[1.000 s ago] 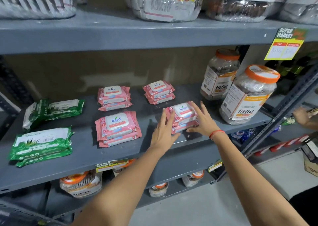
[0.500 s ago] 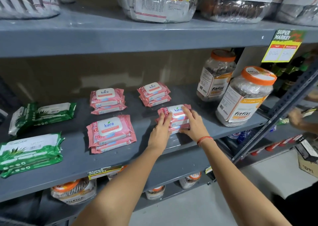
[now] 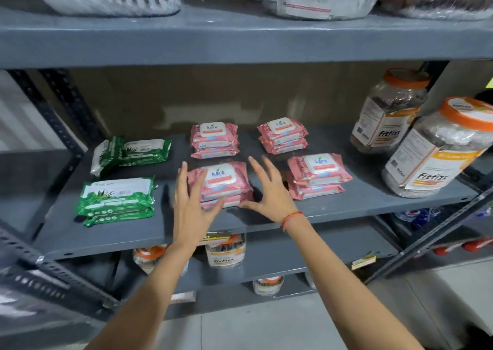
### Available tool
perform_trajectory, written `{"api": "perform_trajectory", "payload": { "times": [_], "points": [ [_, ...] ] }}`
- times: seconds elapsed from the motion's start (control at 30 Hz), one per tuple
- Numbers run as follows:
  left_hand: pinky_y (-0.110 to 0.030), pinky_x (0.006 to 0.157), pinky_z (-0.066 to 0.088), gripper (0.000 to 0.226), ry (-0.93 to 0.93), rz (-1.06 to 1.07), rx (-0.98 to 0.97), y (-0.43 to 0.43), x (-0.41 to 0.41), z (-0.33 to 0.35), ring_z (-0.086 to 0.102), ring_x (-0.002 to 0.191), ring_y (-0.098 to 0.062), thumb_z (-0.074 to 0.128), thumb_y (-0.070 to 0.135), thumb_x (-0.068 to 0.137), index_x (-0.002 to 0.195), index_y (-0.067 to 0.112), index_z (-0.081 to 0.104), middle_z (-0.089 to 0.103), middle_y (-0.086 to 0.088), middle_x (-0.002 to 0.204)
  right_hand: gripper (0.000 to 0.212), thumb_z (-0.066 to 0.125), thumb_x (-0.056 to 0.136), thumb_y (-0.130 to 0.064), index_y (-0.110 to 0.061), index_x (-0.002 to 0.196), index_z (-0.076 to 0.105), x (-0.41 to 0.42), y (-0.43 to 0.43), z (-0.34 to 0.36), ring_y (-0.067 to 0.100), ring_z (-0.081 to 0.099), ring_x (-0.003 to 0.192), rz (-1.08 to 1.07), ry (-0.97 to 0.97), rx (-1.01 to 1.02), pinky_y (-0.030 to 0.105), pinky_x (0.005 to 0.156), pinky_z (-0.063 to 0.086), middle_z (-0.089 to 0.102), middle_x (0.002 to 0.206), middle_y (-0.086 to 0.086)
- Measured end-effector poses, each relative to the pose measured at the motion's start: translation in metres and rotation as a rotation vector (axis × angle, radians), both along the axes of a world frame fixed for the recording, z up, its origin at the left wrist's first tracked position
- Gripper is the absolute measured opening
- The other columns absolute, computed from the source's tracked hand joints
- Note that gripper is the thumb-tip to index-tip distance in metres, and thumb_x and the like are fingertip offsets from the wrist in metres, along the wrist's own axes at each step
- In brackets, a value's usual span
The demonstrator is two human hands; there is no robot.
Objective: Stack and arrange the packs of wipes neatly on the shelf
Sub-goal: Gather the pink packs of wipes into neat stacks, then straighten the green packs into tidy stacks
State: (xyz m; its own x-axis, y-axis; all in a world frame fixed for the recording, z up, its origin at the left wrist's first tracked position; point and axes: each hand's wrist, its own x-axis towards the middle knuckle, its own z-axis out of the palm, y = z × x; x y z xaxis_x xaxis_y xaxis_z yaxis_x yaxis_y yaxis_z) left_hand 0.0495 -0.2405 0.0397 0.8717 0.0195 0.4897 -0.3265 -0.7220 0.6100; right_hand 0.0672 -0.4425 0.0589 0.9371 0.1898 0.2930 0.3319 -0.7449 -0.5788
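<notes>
Several small stacks of pink wipes packs lie on the grey middle shelf (image 3: 360,203). The front middle stack (image 3: 222,183) sits between my hands. My left hand (image 3: 190,200) is spread open at its left side, fingers over the near corner. My right hand (image 3: 266,189), with a red wrist thread, hovers open at its right side, thumb near the stack's front edge. The front right stack (image 3: 318,173) lies free. Two more pink stacks lie behind, the back left one (image 3: 214,140) and the back right one (image 3: 282,135). Green wipes packs lie front left (image 3: 117,199) and back left (image 3: 133,152).
Two clear jars with orange lids stand at the shelf's right end, one in front (image 3: 437,149) and one behind (image 3: 386,112). Wrapped tubs fill the upper shelf (image 3: 240,40). More jars (image 3: 225,251) sit on the lower shelf. A slanted steel brace (image 3: 440,229) crosses at the right.
Both hands have let go of the front right pink stack and shifted left to the front middle stack, fingers now spread. The view has swung left too.
</notes>
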Motion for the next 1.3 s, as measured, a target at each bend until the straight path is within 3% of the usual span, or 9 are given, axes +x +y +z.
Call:
{"api": "perform_trajectory", "payload": {
  "times": [0.1,0.17,0.37,0.63,0.73,0.9,1.0,1.13,1.3],
  "points": [
    [-0.041,0.112,0.030,0.080,0.161,-0.067,-0.024,0.014,0.005,-0.007,0.019,0.141,-0.017,0.079,0.029,0.074,0.142,0.019,0.037,0.012,-0.004,0.158,0.107,0.080,0.069,-0.042,-0.031,0.150,0.011,0.009,0.021,-0.007,0.029,0.011,0.146,0.077,0.094,-0.051,0.046,0.111,0.031,0.002,0.159,0.010],
    [-0.043,0.110,0.034,0.080,0.218,-0.096,0.028,0.014,0.010,-0.011,0.025,0.140,-0.022,0.077,0.029,0.076,0.143,0.021,0.034,0.020,-0.004,0.156,0.103,0.077,0.071,-0.044,-0.031,0.150,0.011,0.012,0.027,-0.013,0.029,0.015,0.145,0.091,0.108,-0.089,0.044,0.108,0.036,0.002,0.159,0.009],
    [-0.045,0.109,0.033,0.074,0.205,-0.076,0.097,0.008,0.018,-0.013,0.030,0.138,-0.027,0.071,0.019,0.082,0.144,0.025,0.032,0.030,-0.006,0.153,0.086,0.070,0.083,-0.024,-0.033,0.149,0.015,0.010,0.035,-0.031,0.032,0.038,0.134,-0.034,0.087,-0.151,0.045,0.100,0.047,0.012,0.158,0.010],
    [-0.047,0.110,0.034,0.076,0.213,-0.110,0.123,0.015,0.016,-0.011,0.024,0.141,-0.023,0.070,0.021,0.084,0.146,0.025,0.027,0.027,-0.003,0.155,0.088,0.072,0.081,-0.024,-0.028,0.149,0.017,0.001,0.041,-0.023,0.030,0.020,0.142,-0.066,0.077,-0.142,0.046,0.110,0.036,0.015,0.156,0.012],
    [-0.045,0.114,0.027,0.076,0.181,-0.104,0.088,0.038,0.010,-0.005,0.020,0.143,-0.022,0.067,0.030,0.086,0.148,0.024,0.023,0.020,-0.001,0.157,0.087,0.073,0.078,-0.036,-0.021,0.148,0.025,-0.008,0.047,-0.016,0.031,0.025,0.140,-0.118,-0.040,-0.157,0.048,0.114,0.028,0.025,0.152,0.014],
    [-0.054,0.112,0.027,0.064,-0.047,0.117,0.062,0.107,-0.012,0.007,0.019,0.143,-0.021,0.058,0.045,0.087,0.141,0.021,0.035,0.025,-0.005,0.154,0.068,0.071,0.080,-0.036,-0.013,0.138,0.044,-0.016,0.102,-0.004,0.038,0.042,0.129,-0.012,-0.245,-0.099,0.047,0.105,0.037,0.043,0.140,0.021],
    [-0.058,0.108,0.024,0.074,-0.017,0.311,0.068,0.153,-0.021,0.006,0.016,0.143,-0.024,0.059,0.053,0.085,0.144,0.022,0.028,0.017,-0.005,0.157,0.076,0.072,0.079,-0.034,-0.015,0.143,0.036,-0.009,0.152,0.000,0.037,0.032,0.136,0.180,-0.163,-0.101,0.046,0.111,0.032,0.034,0.148,0.020],
    [-0.059,0.108,0.022,0.095,0.251,0.373,0.072,0.189,-0.024,-0.005,0.014,0.144,-0.026,0.062,0.060,0.076,0.149,0.021,0.014,0.006,-0.003,0.159,0.093,0.073,0.078,-0.041,-0.020,0.150,0.018,0.008,0.208,-0.006,0.032,0.015,0.144,0.281,-0.033,-0.214,0.043,0.114,0.025,0.013,0.156,0.018],
    [-0.047,0.101,0.039,0.091,0.315,0.317,0.070,0.200,-0.016,-0.016,0.029,0.138,-0.025,0.067,0.050,0.079,0.148,0.017,0.018,0.021,-0.005,0.155,0.100,0.073,0.078,-0.040,-0.022,0.151,0.007,0.028,0.235,-0.017,0.035,0.006,0.146,0.305,0.096,-0.362,0.046,0.116,0.022,0.005,0.158,0.018]
  ]
}}
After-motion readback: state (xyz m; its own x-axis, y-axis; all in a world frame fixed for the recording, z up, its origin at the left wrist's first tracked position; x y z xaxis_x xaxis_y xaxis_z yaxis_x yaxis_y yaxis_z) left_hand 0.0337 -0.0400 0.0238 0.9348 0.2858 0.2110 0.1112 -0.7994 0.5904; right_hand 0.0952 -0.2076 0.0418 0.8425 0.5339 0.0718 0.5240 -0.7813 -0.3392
